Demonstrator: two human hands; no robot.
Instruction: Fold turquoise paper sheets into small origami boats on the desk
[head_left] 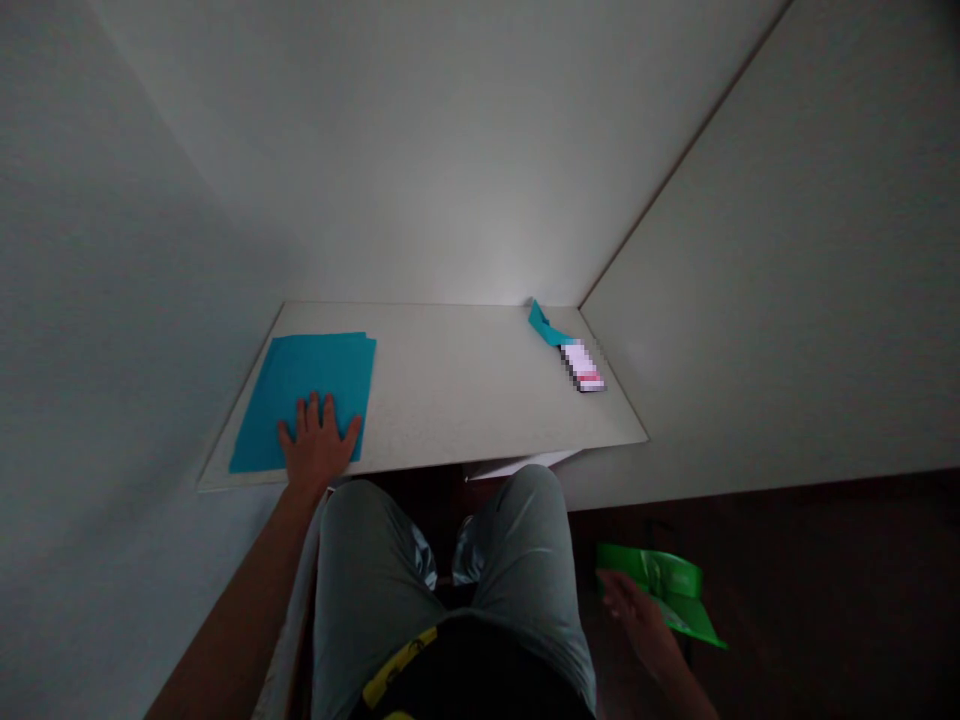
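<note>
My left hand [319, 445] lies flat, fingers spread, on the near edge of a stack of blue paper sheets [307, 395] at the left of a low white table [465, 390]. Down by the floor to my right, my right hand [630, 605] touches the near edge of a green folded paper or packet [664, 585]; its fingers are blurred and dim. A folded blue paper piece [546, 327] lies at the table's far right corner, beside a phone [583, 368] whose screen is pixelated.
Grey walls close in on the left, back and right of the table. My knees in grey trousers [450, 570] sit against the table's front edge. A white sheet [517, 465] pokes out under the table. Dark floor spreads to the right.
</note>
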